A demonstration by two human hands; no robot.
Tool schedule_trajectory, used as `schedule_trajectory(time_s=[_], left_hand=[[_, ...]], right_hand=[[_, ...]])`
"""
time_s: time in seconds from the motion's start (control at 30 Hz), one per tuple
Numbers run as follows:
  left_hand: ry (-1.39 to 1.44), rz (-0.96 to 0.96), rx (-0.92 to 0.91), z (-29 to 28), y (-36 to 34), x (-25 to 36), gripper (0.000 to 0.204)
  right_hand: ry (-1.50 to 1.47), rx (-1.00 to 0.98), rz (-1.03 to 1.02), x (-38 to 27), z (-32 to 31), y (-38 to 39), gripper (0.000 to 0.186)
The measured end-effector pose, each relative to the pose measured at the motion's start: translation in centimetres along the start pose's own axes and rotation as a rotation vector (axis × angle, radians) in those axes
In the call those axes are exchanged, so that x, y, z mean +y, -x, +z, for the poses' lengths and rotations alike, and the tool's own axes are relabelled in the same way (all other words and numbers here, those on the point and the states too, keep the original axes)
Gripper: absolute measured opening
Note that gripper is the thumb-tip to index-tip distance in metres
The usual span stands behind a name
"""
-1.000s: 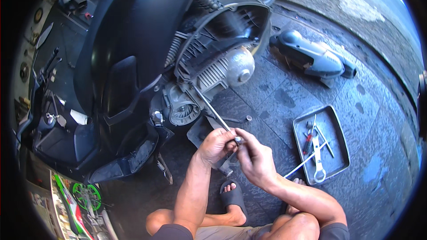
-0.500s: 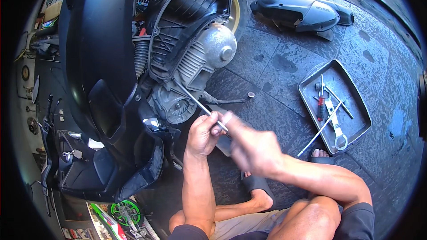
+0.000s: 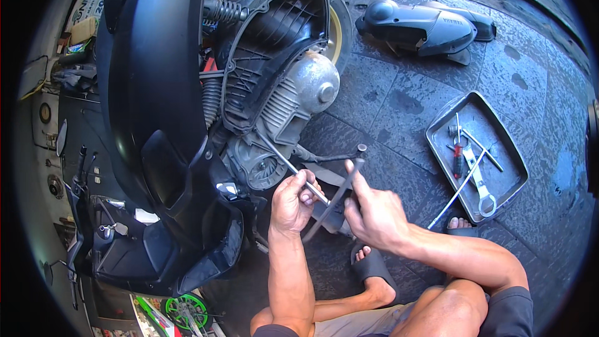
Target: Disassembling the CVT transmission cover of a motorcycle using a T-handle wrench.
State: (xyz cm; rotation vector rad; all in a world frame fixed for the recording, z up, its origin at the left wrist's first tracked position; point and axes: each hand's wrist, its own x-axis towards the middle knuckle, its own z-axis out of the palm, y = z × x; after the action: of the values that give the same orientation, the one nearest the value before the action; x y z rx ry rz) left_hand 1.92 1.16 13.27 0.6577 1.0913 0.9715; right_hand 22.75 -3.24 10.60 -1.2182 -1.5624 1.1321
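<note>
The left hand (image 3: 292,203) wraps the shaft (image 3: 277,153), best steadied straight toward the far engine (image 3: 281,109) (no wobble!), while the right hand (image 3: 379,215), half-uncurled, meets the blurred crossbar (image 3: 340,190), its grip unclear.

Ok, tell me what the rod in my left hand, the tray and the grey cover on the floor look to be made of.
Held rod: probably steel, smooth and perhaps plated, given its bright shine.
Tray: likely metal, dull grey and scuffed, though plastic isn't ruled out.
Grey cover: probably moulded plastic, satin, from its smooth curves and soft sheen.
</note>
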Motion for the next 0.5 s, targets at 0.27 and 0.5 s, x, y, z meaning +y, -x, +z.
schedule_trajectory(time_s=[0.27, 0.5], left_hand=[[0.017, 0.062, -0.004, 0.7, -0.4, -0.1, 0.03], [-0.13, -0.089, 0.043, 1.9, -0.6, 0.0, 0.031]], right_hand=[[-0.46, -0.204, 0.141, 1.0, 0.3, -0.5, 0.031], [0.204, -0.171, -0.598, -1.1, 0.0, -0.4, 0.052]])
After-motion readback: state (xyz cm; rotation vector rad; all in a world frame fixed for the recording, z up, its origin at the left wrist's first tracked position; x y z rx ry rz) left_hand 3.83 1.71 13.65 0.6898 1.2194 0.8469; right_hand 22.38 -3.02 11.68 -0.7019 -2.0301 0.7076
